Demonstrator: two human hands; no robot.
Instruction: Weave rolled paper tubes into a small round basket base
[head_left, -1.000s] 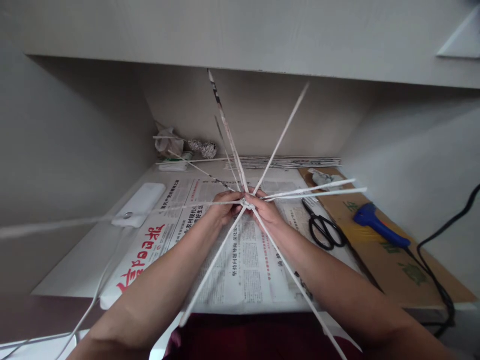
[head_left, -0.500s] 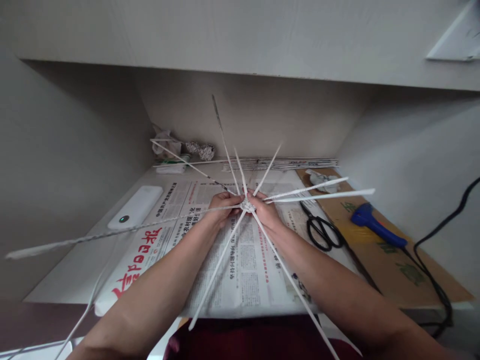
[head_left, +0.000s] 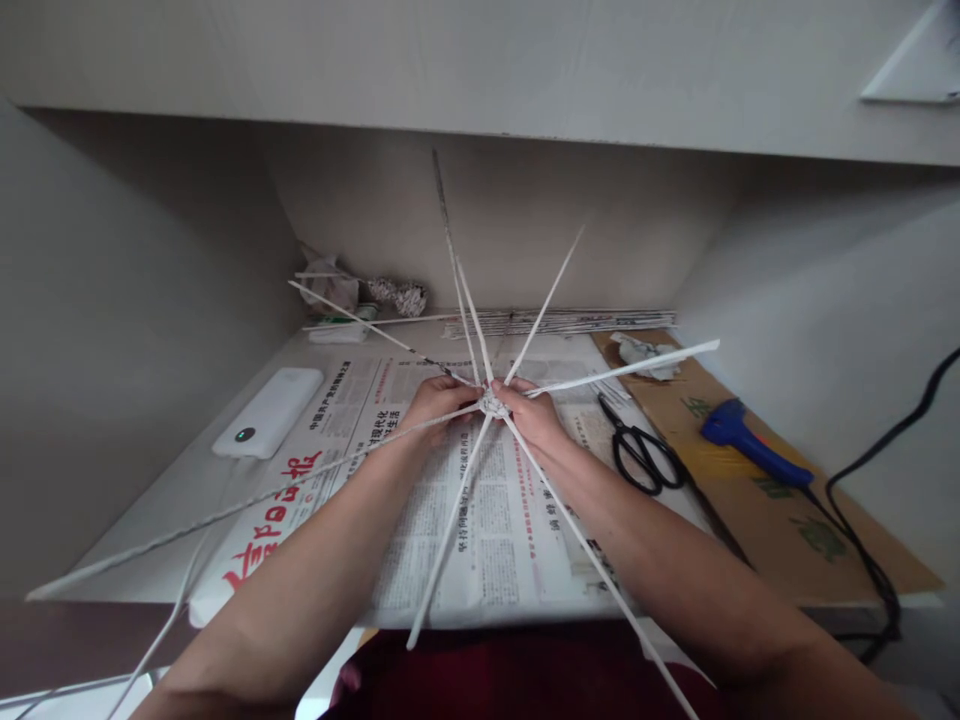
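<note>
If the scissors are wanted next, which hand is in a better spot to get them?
Probably the right hand: it's nearer the black scissors, which lie on its side. The left hand is farther, across the woven centre. Both hands hold that centre, so the right would let go first.

A blue glue gun [head_left: 757,452] lies on brown cardboard [head_left: 772,550].

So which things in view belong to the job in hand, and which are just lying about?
In the job:
left hand and right hand, holding the woven centre
sticks spreading from it
stick bundle behind, probably, as it looks alike

Apparently just lying about, untouched:
scissors
blue glue gun
white box
cardboard
</note>
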